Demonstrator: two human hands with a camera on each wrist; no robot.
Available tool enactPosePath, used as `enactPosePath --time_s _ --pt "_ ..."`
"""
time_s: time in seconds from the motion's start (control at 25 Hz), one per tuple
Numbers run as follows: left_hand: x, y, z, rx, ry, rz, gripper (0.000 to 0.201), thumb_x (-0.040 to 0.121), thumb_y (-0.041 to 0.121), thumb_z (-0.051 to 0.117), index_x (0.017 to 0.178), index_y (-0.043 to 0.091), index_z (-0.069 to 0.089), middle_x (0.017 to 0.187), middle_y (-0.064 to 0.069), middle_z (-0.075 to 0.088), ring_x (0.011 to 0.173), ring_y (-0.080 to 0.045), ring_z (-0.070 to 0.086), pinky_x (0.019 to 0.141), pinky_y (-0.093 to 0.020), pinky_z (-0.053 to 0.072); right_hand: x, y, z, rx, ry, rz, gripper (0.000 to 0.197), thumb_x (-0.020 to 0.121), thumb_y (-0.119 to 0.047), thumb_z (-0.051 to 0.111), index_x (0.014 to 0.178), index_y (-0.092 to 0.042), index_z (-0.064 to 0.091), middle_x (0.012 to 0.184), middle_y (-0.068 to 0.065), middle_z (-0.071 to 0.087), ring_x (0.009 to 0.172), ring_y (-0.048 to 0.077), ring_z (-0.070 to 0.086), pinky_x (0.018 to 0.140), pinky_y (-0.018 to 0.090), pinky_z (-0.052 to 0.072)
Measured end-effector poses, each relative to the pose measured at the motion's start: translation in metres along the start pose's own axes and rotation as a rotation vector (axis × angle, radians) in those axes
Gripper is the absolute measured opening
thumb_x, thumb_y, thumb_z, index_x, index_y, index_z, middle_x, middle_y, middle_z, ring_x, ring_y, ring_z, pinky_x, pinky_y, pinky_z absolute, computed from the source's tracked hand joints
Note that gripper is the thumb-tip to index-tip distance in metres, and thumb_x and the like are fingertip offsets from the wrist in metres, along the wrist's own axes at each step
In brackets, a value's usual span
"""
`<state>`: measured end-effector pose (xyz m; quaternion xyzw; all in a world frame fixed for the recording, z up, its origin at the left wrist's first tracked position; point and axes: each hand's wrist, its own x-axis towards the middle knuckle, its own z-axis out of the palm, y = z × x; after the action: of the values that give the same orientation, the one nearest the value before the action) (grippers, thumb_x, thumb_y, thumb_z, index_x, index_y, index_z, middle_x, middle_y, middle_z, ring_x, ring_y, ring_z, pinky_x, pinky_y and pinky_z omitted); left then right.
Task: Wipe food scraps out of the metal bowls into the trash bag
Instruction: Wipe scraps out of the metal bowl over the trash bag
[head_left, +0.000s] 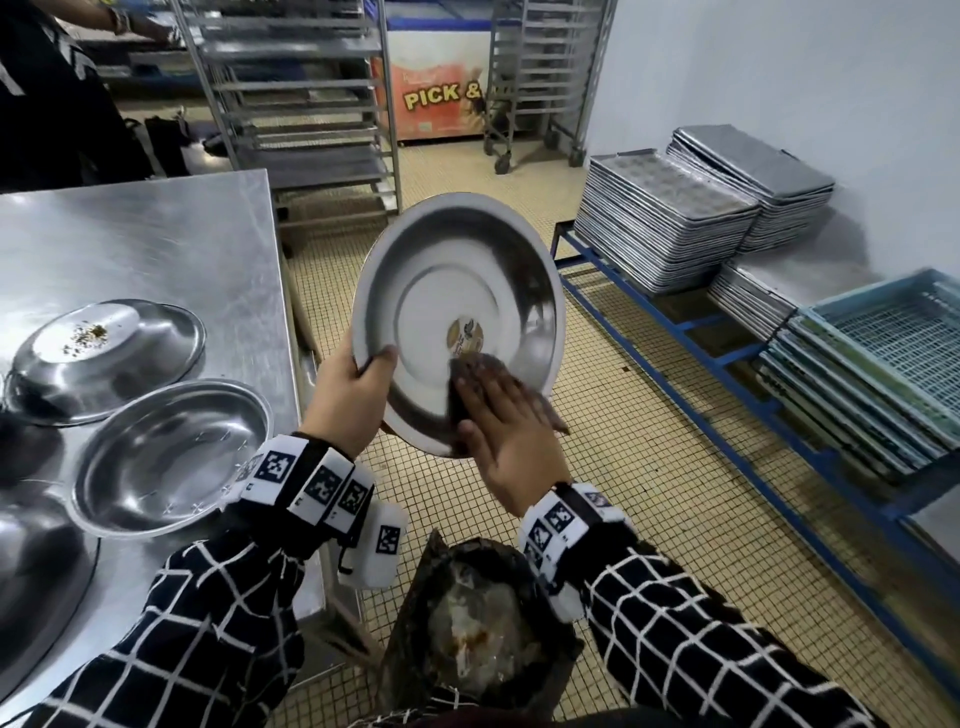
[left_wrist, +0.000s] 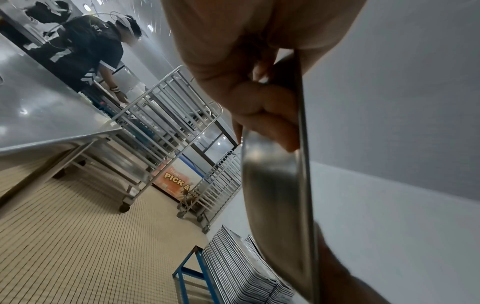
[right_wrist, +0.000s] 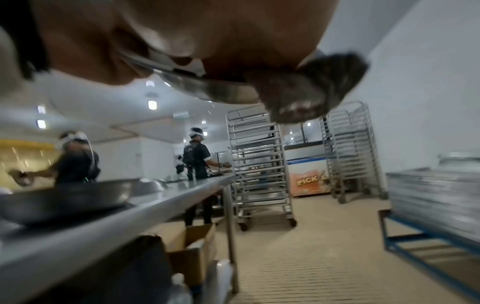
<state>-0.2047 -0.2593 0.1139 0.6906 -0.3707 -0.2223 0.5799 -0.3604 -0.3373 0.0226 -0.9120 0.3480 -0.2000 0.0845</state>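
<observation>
A wide metal bowl (head_left: 457, 291) is tilted up on edge above the dark trash bag (head_left: 483, 618), its inside facing me, a round sticker at its centre. My left hand (head_left: 353, 395) grips its left rim, thumb inside; the left wrist view shows those fingers (left_wrist: 267, 111) curled behind the bowl (left_wrist: 278, 195). My right hand (head_left: 498, 421) lies flat with straight fingers, pressing a dark cloth (head_left: 467, 371) against the bowl's lower inside. The cloth (right_wrist: 319, 88) hangs past the bowl's rim (right_wrist: 207, 86) in the right wrist view.
On the steel table (head_left: 156, 244) at my left lie an overturned bowl with crumbs (head_left: 98, 358), an upright bowl (head_left: 171, 457) and part of another (head_left: 36, 571). Stacked trays (head_left: 670, 213) and blue crates (head_left: 872, 364) stand on a blue rack at right. Rolling racks (head_left: 306, 104) stand behind.
</observation>
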Motion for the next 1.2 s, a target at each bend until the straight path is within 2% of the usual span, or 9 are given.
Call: enactPosePath --time_s 0.24,0.32,0.48,0.64,0.76,0.88,1.0,1.08,1.2 --pt "-0.003 0.003 0.005 -0.042 -0.052 0.040 0.024 0.096 0.005 0.046 0.116 0.016 0.050 0.088 0.009 0.055 0.063 0.019 0.051 0.057 -0.001 0.041 0.021 0.040 -0.009 -0.177 0.013 0.103 0.064 0.095 -0.053 -0.001 0.150 -0.026 0.020 0.157 0.002 0.020 0.146 0.019 0.004 0.119 0.041 0.003" --pt "-0.004 0.001 0.007 -0.078 -0.010 0.028 0.025 0.096 0.007 0.046 0.120 0.014 0.051 0.089 0.011 0.055 0.071 0.014 0.053 0.058 0.000 0.040 0.013 0.026 -0.010 -0.053 0.051 0.102 0.065 0.096 -0.055 -0.002 0.148 -0.029 0.028 0.154 0.001 0.028 0.146 0.017 0.010 0.119 0.043 0.010" --pt "-0.004 0.001 0.011 -0.123 0.082 0.007 0.027 0.098 0.013 0.046 0.125 0.011 0.051 0.091 0.013 0.056 0.084 0.002 0.057 0.059 0.000 0.041 -0.014 -0.027 -0.004 0.331 0.070 0.051 0.049 0.100 -0.048 0.019 0.145 -0.036 0.032 0.150 -0.008 0.032 0.140 0.012 0.021 0.113 0.046 0.027" --pt "-0.004 0.005 0.012 -0.245 0.161 0.013 0.030 0.098 0.014 0.048 0.127 0.010 0.050 0.098 0.012 0.060 0.081 0.016 0.057 0.070 -0.001 0.043 -0.017 -0.053 -0.005 0.529 0.189 0.022 0.059 0.097 -0.057 0.013 0.144 -0.030 0.037 0.147 -0.003 0.035 0.137 0.017 0.029 0.104 0.046 0.039" --pt "-0.003 0.006 0.010 -0.336 0.186 -0.038 0.031 0.096 0.023 0.052 0.127 0.017 0.054 0.106 0.009 0.064 0.100 -0.003 0.060 0.094 -0.021 0.047 -0.014 -0.037 -0.009 0.369 0.281 0.039 0.064 0.096 -0.056 0.011 0.142 -0.021 0.039 0.150 0.000 0.031 0.142 0.021 0.020 0.106 0.051 0.037" --pt "-0.004 -0.002 0.011 -0.379 0.156 -0.124 0.023 0.088 0.035 0.057 0.110 0.029 0.061 0.107 0.003 0.067 0.106 -0.020 0.061 0.100 -0.043 0.046 -0.002 -0.011 -0.014 0.312 0.335 0.186 0.061 0.096 -0.051 0.018 0.148 -0.021 0.029 0.158 -0.002 0.011 0.145 0.024 0.006 0.110 0.053 0.029" --pt "-0.012 -0.002 0.013 -0.385 0.083 -0.163 0.011 0.093 0.028 0.056 0.102 0.026 0.061 0.101 0.000 0.067 0.101 -0.020 0.062 0.089 -0.034 0.049 0.016 0.015 -0.028 0.356 0.413 0.310 0.056 0.098 -0.041 0.029 0.149 -0.019 0.026 0.160 0.000 -0.004 0.145 0.027 0.003 0.104 0.038 0.025" --pt "-0.015 -0.004 0.013 -0.386 0.054 -0.189 0.009 0.095 0.019 0.054 0.091 0.025 0.060 0.092 0.001 0.066 0.091 -0.017 0.063 0.081 -0.027 0.048 0.025 0.030 -0.041 0.391 0.453 0.330 0.053 0.100 -0.036 0.034 0.149 -0.018 0.025 0.159 0.001 -0.002 0.144 0.025 0.008 0.102 0.032 0.027" --pt "-0.012 -0.013 0.009 -0.390 0.025 -0.257 0.003 0.091 0.020 0.059 0.092 0.022 0.061 0.097 -0.011 0.066 0.095 -0.031 0.063 0.089 -0.047 0.050 0.036 0.045 -0.066 0.422 0.450 0.375 0.055 0.099 -0.037 0.042 0.149 -0.022 0.025 0.154 0.001 0.023 0.135 0.015 0.028 0.101 0.031 0.036"
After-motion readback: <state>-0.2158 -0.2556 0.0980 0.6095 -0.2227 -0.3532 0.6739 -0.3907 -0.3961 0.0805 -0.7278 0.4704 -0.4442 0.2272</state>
